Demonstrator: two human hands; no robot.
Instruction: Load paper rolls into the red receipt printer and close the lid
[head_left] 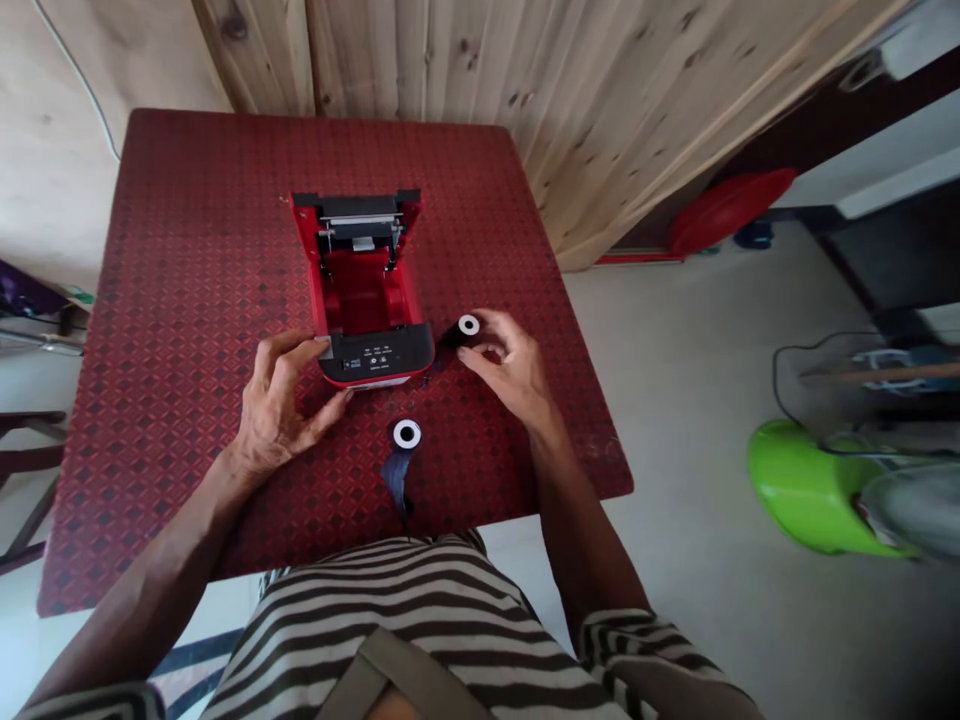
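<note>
A small red and black printer (379,352) sits on the table with its lid (360,222) raised and its red paper bay (365,288) in view, nothing in it. My left hand (281,400) grips the printer's front left corner, fingers on the top edge and thumb at the front. Right of the printer, my right hand (510,365) holds a black roll with a white core (469,325) between thumb and fingers. A second black roll with a white core (406,434) stands on end nearer my body, its dark strip (395,480) trailing toward the table's front edge.
The table (202,220) has a red patterned top, and its far edge meets a wooden plank wall (420,60). On the floor to the right is a bright green tub (795,485). A dark wooden chair (30,460) stands at the left.
</note>
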